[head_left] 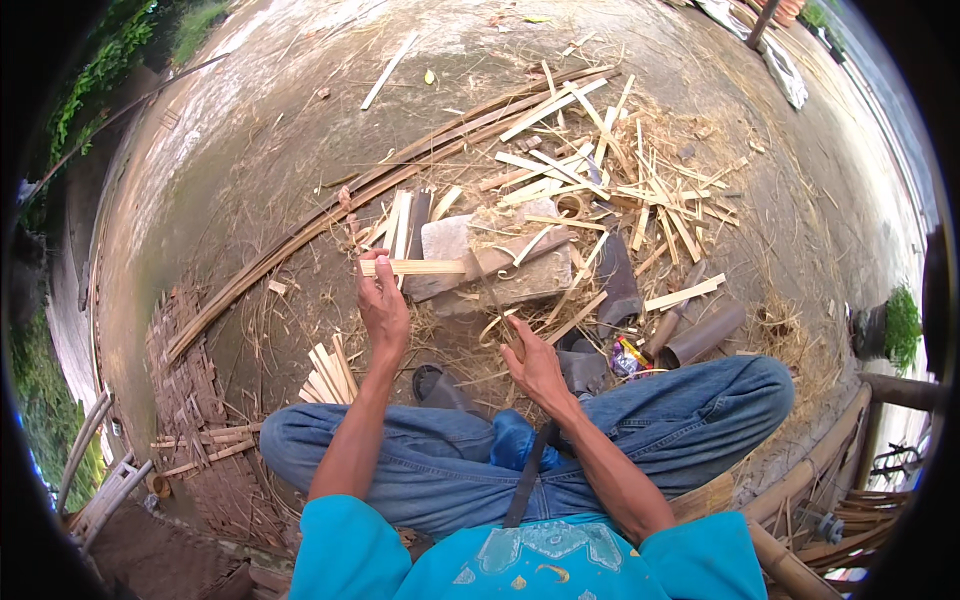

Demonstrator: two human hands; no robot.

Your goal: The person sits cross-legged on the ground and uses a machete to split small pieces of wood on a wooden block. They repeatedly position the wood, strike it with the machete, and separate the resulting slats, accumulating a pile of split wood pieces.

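Observation:
My left hand [385, 315] is closed around the near end of a pale bamboo strip [430, 267]. The strip runs right to a stone block [530, 283], where a piece of wood [522, 250] lies on top. My right hand [537, 368] is closed at the lower end of a narrow dark knife blade [489, 288], whose handle is hidden in the fingers. The blade slants up and crosses the strip's far end at the wood. Thin curled shavings [533, 246] lie around it.
Beyond the block lies a heap of cut bamboo strips [650, 185]. Long split bamboo lengths [400, 170] cross the ground at the left. A bundle of short strips [330, 375] lies by my left knee. Bamboo tubes [705, 335] and a colourful packet [627, 357] lie near my right leg.

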